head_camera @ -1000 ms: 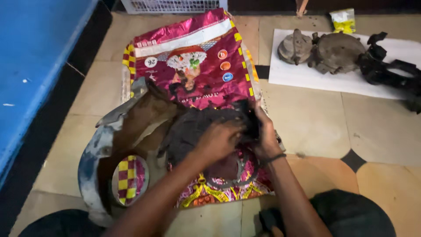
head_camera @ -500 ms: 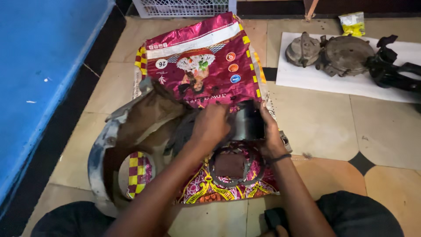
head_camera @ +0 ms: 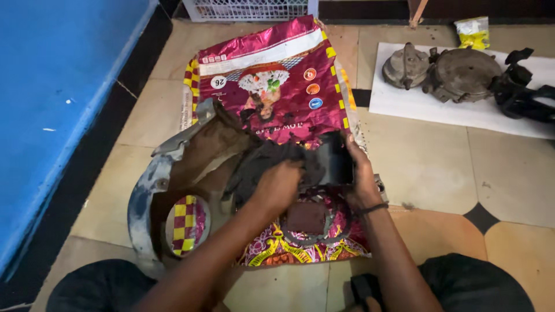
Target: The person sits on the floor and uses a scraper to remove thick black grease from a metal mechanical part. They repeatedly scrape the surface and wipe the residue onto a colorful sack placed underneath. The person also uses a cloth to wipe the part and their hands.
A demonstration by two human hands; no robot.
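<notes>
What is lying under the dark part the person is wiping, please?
Under the black part held by the right hand lies a magenta printed sack spread on the tiled floor. The left hand and dark rag cover what is directly beneath.

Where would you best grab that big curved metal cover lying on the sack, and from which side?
Judging by its shape, take the metal cover by its grey outer rim on the left, coming from the blue side. That edge is bare and arched, while its right part is crowded by the left hand, the dark rag and the right hand.
</notes>
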